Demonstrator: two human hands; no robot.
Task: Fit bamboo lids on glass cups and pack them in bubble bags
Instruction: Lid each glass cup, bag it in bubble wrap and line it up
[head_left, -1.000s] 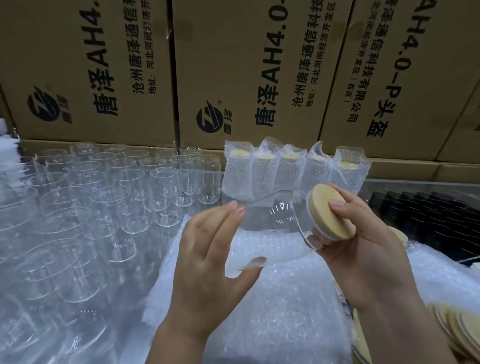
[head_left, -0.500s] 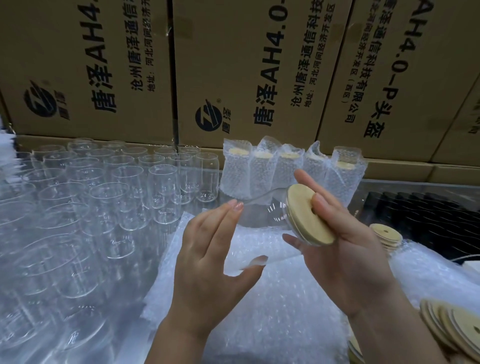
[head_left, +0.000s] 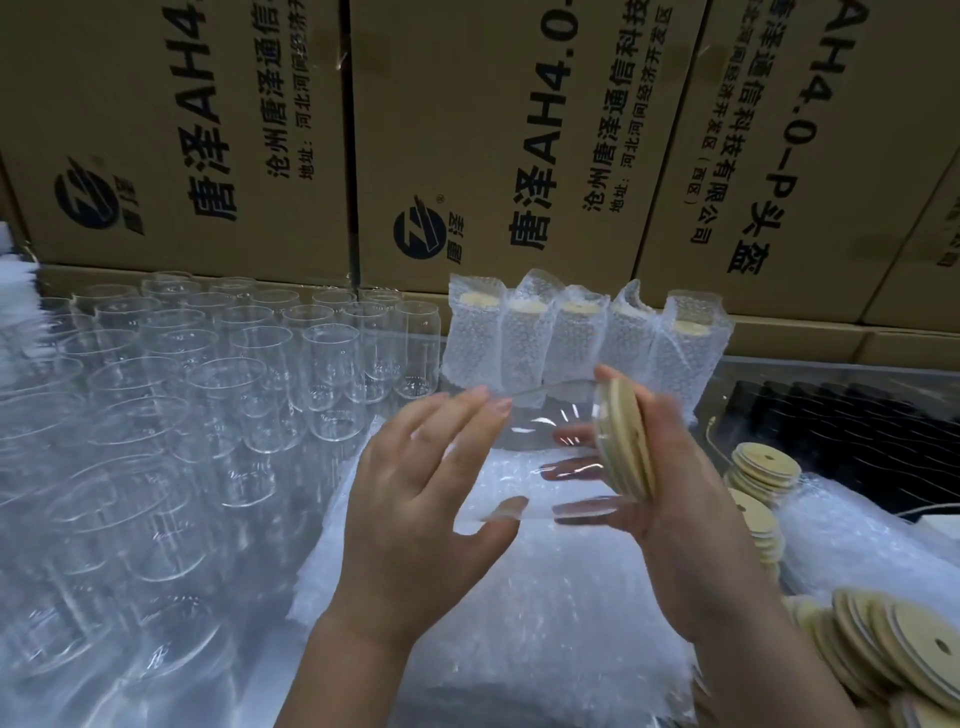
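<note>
A clear glass cup (head_left: 540, 447) lies sideways in mid-air between my hands. My left hand (head_left: 431, 514) holds its base end, fingers above and thumb below. A round bamboo lid (head_left: 621, 441) sits edge-on against the cup's mouth, and my right hand (head_left: 670, 493) presses it on with the palm, fingers curled round the rim. Beneath the hands lies a stack of bubble bags (head_left: 519, 597). Several bagged, lidded cups (head_left: 576, 338) stand in a row behind.
Many empty glass cups (head_left: 208, 395) crowd the left side. Loose bamboo lids lie in a stack (head_left: 763, 467) and a pile (head_left: 893, 644) at the right. Printed cardboard boxes (head_left: 493, 130) wall off the back. A black tray (head_left: 857, 431) lies at right.
My right hand has turned the lid from face-up to edge-on and pushed it left against the cup's mouth. The left hand has kept its hold on the cup.
</note>
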